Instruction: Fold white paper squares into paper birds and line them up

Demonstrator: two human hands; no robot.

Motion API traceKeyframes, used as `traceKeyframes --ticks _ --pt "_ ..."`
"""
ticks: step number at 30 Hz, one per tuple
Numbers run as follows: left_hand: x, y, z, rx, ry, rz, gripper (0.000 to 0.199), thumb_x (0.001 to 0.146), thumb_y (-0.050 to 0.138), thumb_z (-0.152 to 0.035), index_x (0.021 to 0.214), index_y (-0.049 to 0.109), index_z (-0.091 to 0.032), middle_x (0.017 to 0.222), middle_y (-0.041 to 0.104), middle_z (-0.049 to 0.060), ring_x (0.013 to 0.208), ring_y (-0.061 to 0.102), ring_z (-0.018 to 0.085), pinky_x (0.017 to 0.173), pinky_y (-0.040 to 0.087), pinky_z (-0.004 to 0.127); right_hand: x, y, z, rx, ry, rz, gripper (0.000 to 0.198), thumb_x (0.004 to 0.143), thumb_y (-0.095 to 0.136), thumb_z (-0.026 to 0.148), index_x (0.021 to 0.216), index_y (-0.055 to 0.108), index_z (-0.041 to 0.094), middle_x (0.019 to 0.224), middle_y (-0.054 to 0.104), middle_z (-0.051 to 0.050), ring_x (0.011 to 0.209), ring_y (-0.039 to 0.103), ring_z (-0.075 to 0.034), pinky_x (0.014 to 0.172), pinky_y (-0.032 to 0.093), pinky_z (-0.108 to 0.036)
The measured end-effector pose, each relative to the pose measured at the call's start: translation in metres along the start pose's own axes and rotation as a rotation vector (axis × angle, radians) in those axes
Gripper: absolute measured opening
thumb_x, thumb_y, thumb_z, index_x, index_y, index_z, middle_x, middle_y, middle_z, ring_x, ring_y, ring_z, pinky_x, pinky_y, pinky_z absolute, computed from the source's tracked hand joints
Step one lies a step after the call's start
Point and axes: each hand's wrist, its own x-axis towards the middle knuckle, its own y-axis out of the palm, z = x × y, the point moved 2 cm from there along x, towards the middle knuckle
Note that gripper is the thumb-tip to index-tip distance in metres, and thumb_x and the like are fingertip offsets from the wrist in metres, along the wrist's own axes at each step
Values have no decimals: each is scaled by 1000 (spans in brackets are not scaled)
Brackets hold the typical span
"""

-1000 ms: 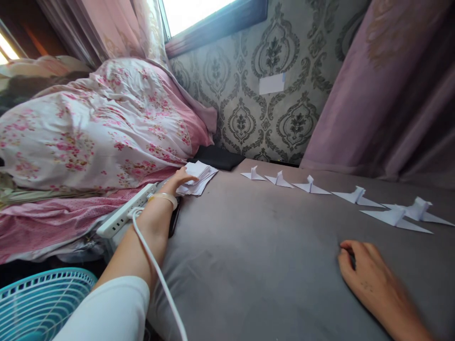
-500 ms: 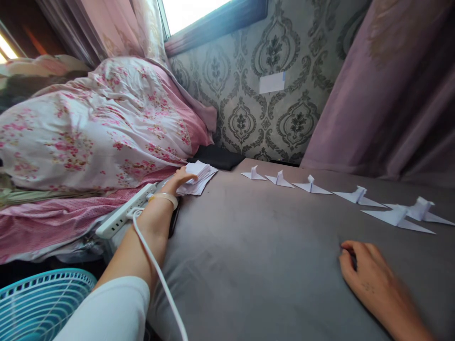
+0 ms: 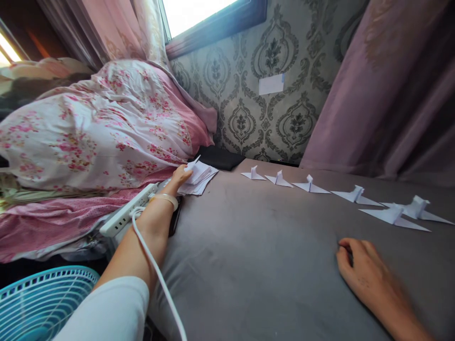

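Note:
Stretched out to the far left, my left hand (image 3: 180, 176) is closed in a pinch on a sheet of white paper (image 3: 195, 163), whose edge sticks up. Beneath it lies a stack of white paper sheets (image 3: 201, 179) on the grey padded surface (image 3: 256, 255). My right hand (image 3: 364, 267) rests on that surface at the right, fingers curled in and thumb close to the index finger; I see nothing in it. Beyond it stand several folded white paper birds (image 3: 355, 195) with spread wings, in a row running from the middle to the right edge.
A white power strip (image 3: 128, 210) lies beside my left forearm, its white cable (image 3: 159, 274) crossing over the arm. A dark flat object (image 3: 220, 157) lies behind the paper stack. A blue fan (image 3: 46, 298) stands at lower left, floral bedding (image 3: 106, 118) behind.
My left fingers have drawn closed on a sheet and raised its edge from the stack. The right hand stays in nearly the same place; the view has shifted slightly.

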Motion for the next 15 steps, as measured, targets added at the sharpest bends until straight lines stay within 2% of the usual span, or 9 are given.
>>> traceKeyframes --ticks 2,4,6,9,10,12,15 --pt "-7 -5 -6 -4 -4 -78 41 80 55 -25 118 62 -14 117 67 17 119 56 38 101 40 47 0 -1 2 13 -11 1 33 88 33 35 96 61 18 101 64 -12 85 65 -27 75 50 -41" --pt "-17 -10 -21 -26 17 -180 43 85 48 -19 126 58 -11 122 63 21 125 51 40 107 32 52 0 -2 4 32 -23 -2 33 88 34 34 95 61 17 100 64 -12 86 65 -27 76 50 -40" --pt "-31 -10 -46 -83 84 -257 47 90 39 -17 136 49 -13 131 59 19 131 47 34 112 27 48 0 -5 6 40 -25 -4 31 88 35 32 94 62 17 98 64 -12 85 64 -26 74 50 -40" --pt "-66 1 -96 -242 187 -274 48 97 30 -19 144 38 -20 141 53 8 129 50 22 110 37 33 -2 -9 9 72 -14 -9 29 89 37 30 94 63 18 100 64 -13 84 64 -25 71 49 -38" --pt "-82 8 -113 -492 189 -211 46 96 33 -18 141 41 -20 138 55 7 125 54 21 107 41 32 -2 -10 10 99 -7 -6 29 89 37 30 94 63 18 101 64 -13 85 64 -25 71 49 -38" --pt "-123 27 -144 -952 141 65 43 94 42 -20 137 44 -23 131 61 6 114 61 21 99 50 35 -3 -12 11 209 -2 -5 28 90 37 30 98 61 18 101 64 -12 90 63 -25 77 49 -38" --pt "-193 51 -177 -1353 -22 534 36 89 51 -19 125 53 -21 123 65 7 102 67 20 90 56 37 -4 -20 10 397 68 -78 32 90 42 32 113 55 15 100 63 -12 87 62 -23 83 50 -40"
